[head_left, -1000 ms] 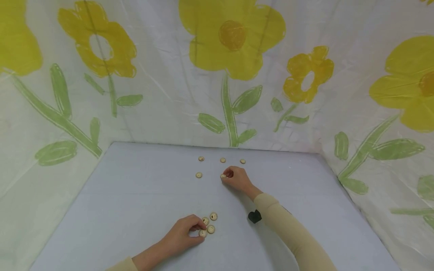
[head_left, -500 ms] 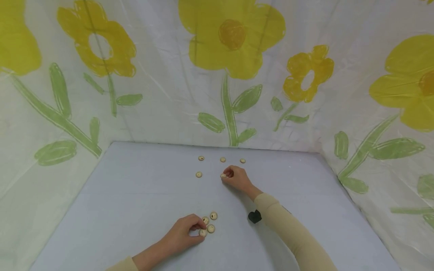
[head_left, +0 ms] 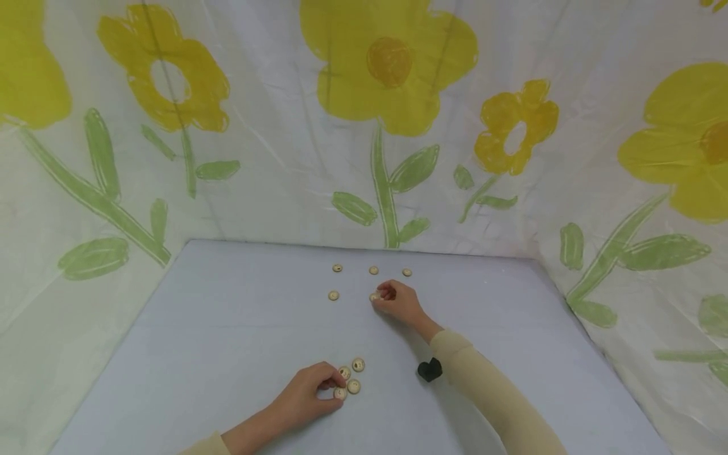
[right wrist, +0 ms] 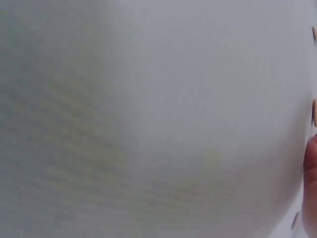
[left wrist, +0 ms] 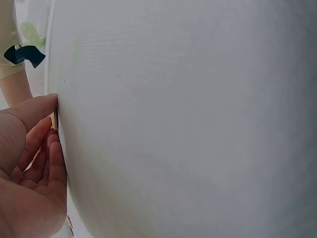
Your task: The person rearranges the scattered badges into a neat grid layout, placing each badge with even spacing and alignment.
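In the head view my left hand (head_left: 309,393) rests at the front of the table, thumb and fingertips pinching the edge of a small round wooden disc (head_left: 340,394). Three similar discs lie right beside it, among them a disc with a dark spot (head_left: 358,364). Farther back, my right hand (head_left: 400,303) pinches another wooden disc (head_left: 374,297) down at the tabletop. In the left wrist view, the disc shows edge-on as a thin strip between the thumb (left wrist: 42,105) and fingers. Only a fingertip (right wrist: 311,173) of the right hand shows in the right wrist view.
Three discs form a back row, with a middle disc (head_left: 373,270); one more disc (head_left: 333,295) lies left of my right hand. A black wrist device (head_left: 430,370) sits by the right sleeve. A flower-printed curtain (head_left: 273,158) borders the pale table (head_left: 227,303).
Both hands keep their places at their discs. The right hand and forearm have shifted very slightly right, so a little more of that disc and the black device shows.
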{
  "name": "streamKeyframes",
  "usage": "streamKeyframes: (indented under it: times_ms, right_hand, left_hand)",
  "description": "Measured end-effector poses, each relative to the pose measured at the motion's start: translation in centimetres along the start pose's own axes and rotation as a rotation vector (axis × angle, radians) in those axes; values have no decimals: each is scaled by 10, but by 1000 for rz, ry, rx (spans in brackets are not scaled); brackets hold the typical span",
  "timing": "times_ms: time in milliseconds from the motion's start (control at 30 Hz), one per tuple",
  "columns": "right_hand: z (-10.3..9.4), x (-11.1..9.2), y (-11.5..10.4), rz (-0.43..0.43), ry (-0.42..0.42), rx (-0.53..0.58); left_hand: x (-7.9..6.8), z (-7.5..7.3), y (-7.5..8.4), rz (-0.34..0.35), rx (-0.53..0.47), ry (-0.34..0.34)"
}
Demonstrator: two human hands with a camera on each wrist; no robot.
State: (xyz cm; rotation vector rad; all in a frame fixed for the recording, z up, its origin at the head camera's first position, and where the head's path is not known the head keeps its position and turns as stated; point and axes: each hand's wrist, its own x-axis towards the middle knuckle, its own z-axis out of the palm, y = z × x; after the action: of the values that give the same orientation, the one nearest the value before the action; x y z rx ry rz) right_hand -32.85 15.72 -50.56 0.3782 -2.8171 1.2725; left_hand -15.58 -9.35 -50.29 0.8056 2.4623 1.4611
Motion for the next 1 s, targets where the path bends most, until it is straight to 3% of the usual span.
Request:
streamKeyframes:
  times_ms: [800,1000]
  right_hand:
    - [5,-37,-4,36,-54,108]
    - [3,-50,-10,0,-65,120]
  left_hand:
    - [-1,1,-2,28,11,16]
    - [0,1,-2,30,18,19]
